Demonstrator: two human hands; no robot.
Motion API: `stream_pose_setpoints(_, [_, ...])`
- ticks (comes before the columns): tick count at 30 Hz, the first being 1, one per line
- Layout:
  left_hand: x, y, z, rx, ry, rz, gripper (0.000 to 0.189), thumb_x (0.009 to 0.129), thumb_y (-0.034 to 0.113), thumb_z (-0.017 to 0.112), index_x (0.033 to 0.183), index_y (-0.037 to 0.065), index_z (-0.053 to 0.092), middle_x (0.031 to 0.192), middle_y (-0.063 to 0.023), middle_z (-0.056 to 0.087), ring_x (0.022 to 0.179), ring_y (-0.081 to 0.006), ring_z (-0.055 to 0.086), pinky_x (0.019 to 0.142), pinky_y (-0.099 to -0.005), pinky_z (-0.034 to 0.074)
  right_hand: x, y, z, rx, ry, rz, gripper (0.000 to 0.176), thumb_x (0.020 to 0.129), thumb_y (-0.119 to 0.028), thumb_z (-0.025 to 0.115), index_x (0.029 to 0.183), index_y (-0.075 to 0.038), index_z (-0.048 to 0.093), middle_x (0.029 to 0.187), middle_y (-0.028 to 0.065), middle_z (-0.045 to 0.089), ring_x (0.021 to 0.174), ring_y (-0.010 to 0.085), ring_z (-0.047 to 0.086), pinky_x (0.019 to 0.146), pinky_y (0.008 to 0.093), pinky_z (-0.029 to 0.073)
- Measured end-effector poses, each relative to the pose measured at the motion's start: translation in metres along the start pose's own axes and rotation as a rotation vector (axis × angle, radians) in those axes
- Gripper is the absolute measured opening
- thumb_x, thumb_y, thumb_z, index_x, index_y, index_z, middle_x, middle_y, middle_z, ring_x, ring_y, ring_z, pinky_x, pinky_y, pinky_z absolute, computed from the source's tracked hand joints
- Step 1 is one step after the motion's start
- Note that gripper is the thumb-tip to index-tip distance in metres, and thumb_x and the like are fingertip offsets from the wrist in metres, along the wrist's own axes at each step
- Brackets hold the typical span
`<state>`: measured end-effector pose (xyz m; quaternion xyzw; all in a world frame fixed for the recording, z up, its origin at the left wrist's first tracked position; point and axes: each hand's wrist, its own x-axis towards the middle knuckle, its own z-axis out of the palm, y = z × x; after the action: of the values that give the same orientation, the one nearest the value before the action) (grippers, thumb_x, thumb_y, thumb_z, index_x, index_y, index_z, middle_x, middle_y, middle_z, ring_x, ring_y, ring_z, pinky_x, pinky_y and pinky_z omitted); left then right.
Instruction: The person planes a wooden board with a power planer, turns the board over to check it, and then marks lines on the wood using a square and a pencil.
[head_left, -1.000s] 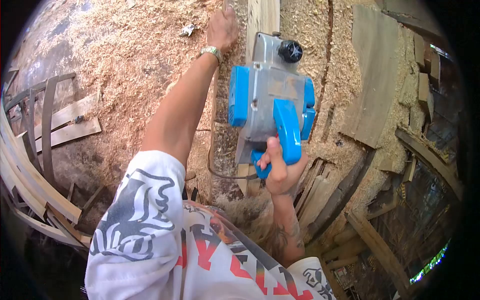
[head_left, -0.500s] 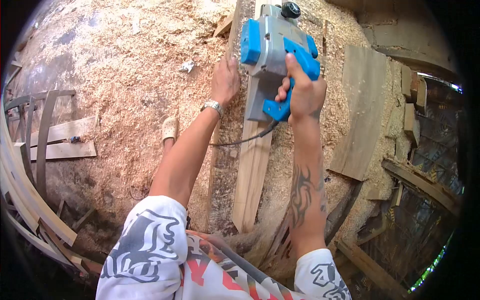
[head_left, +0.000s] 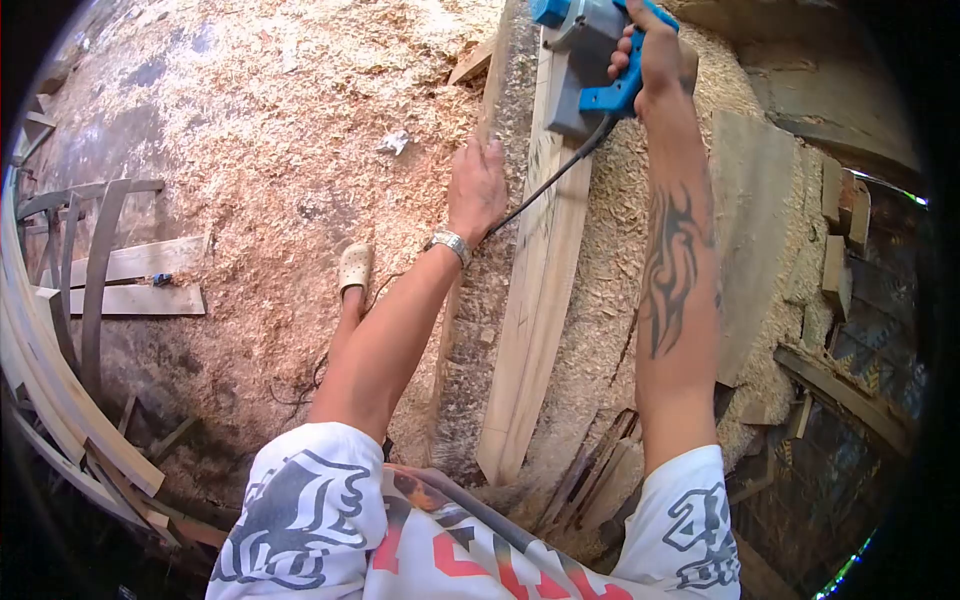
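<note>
An electric hand planer (head_left: 585,35), grey with blue parts, sits on a long pale wooden board (head_left: 540,310) at the top of the view. Its front end is cut off by the frame edge. Wrapped round the planer's blue rear handle is my right hand (head_left: 658,62). My left hand (head_left: 477,188) rests palm down on a narrow wooden strip left of the board, fingers stretched forward and holding nothing. From the planer a black power cord (head_left: 550,182) runs back beneath my left hand.
Wood shavings (head_left: 260,210) cover the ground. One foot in a beige clog (head_left: 355,265) stands left of my left arm. Curved wooden pieces (head_left: 100,270) and boards lie at far left. A wide plank (head_left: 750,220) and wood offcuts (head_left: 837,275) are at right.
My right hand has pushed the planer forward along the board, partly out of view. My left hand appears slightly lower and further right as the camera view shifted.
</note>
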<state>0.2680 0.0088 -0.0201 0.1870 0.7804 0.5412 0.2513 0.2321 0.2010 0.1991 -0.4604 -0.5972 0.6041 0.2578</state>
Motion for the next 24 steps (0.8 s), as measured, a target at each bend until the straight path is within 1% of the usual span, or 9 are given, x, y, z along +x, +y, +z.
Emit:
stream_pose_setpoints(6, [-0.002,0.002,0.003,0.03,0.056,-0.021,0.049,0.11,0.042,0.04,0.118,-0.003,0.057,0.101,-0.0296,0.057,0.096,-0.0473,0.057,0.086,-0.0537,0.046,0.049,-0.013,0.015,-0.019,0.014,-0.105,0.039,0.097,-0.04,0.072,0.075,-0.012,0.057,0.059,-0.0012,0.047,0.042,0.0138,0.046,0.039,0.0325,0.04])
stream_pose_setpoints(9, [-0.002,0.002,0.002,0.002,0.036,-0.039,0.05,0.111,0.043,0.038,0.117,-0.003,0.057,0.102,-0.0289,0.058,0.1,-0.0466,0.057,0.088,-0.0541,0.045,0.037,0.009,-0.005,-0.069,-0.225,-0.19,0.048,0.094,-0.052,0.073,0.085,-0.009,0.056,0.061,0.0011,0.051,0.046,0.0144,0.05,0.045,0.0314,0.044])
stream_pose_setpoints(10, [0.002,0.006,0.0,-0.001,0.021,-0.054,0.051,0.11,0.043,0.039,0.119,-0.004,0.056,0.107,-0.0297,0.058,0.102,-0.047,0.058,0.09,-0.0545,0.046,0.014,0.017,-0.015,-0.106,-0.167,-0.161,0.049,0.095,-0.054,0.07,0.087,-0.008,0.058,0.059,0.0016,0.051,0.046,0.0145,0.05,0.044,0.0308,0.043])
stream_pose_setpoints(13, [-0.001,0.01,-0.004,-0.004,-0.035,-0.099,0.053,0.109,0.044,0.041,0.124,-0.005,0.055,0.116,-0.0311,0.059,0.108,-0.0478,0.059,0.095,-0.0551,0.046,-0.161,0.035,-0.052,-0.27,-0.029,-0.125,0.05,0.1,-0.051,0.065,0.095,-0.001,0.065,0.052,0.0043,0.052,0.042,0.0133,0.049,0.042,0.0285,0.039])
stream_pose_setpoints(14, [0.0,0.011,-0.004,-0.003,-0.035,-0.108,0.053,0.109,0.044,0.041,0.124,-0.005,0.055,0.116,-0.0309,0.06,0.108,-0.0477,0.059,0.095,-0.055,0.046,-0.221,0.045,-0.066,-0.234,-0.009,-0.052,0.046,0.102,-0.045,0.064,0.096,0.001,0.066,0.052,0.0043,0.052,0.042,0.0129,0.048,0.042,0.0283,0.037])
stream_pose_setpoints(15, [-0.001,0.009,-0.004,0.002,-0.036,-0.125,0.053,0.109,0.044,0.041,0.124,-0.005,0.055,0.116,-0.0306,0.06,0.108,-0.0477,0.059,0.095,-0.0548,0.046,-0.28,0.06,-0.084,-0.182,0.035,-0.002,0.028,0.103,-0.03,0.063,0.093,-0.004,0.064,0.051,0.0006,0.051,0.042,0.01,0.048,0.041,0.0278,0.036])
stream_pose_setpoints(19, [-0.001,0.001,-0.004,0.007,-0.087,-0.061,0.054,0.109,0.043,0.038,0.129,-0.005,0.054,0.116,-0.0306,0.06,0.108,-0.0484,0.059,0.095,-0.0546,0.047,-0.508,0.115,-0.161,-0.16,0.09,0.222,0.021,0.097,-0.018,0.069,0.087,0.0,0.063,0.061,0.0041,0.058,0.054,0.0137,0.058,0.05,0.0314,0.045])
stream_pose_setpoints(22, [0.003,-0.013,0.008,0.055,-0.028,-0.033,0.056,0.109,0.044,0.038,0.128,-0.006,0.056,0.116,-0.0309,0.061,0.108,-0.0488,0.06,0.094,-0.0544,0.047,-0.61,0.142,-0.191,-0.17,0.133,0.313,0.022,0.094,-0.018,0.072,0.088,0.001,0.062,0.066,0.0065,0.06,0.057,0.0157,0.059,0.054,0.0331,0.047])
stream_pose_setpoints(24, [0.004,-0.016,0.014,0.028,0.052,0.046,0.053,0.11,0.042,0.037,0.112,-0.006,0.058,0.101,-0.0311,0.062,0.096,-0.0501,0.059,0.086,-0.0555,0.047,-0.633,0.15,-0.199,-0.225,0.118,0.342,0.023,0.094,-0.017,0.071,0.095,0.003,0.06,0.069,0.0089,0.059,0.058,0.0183,0.058,0.057,0.0368,0.05])
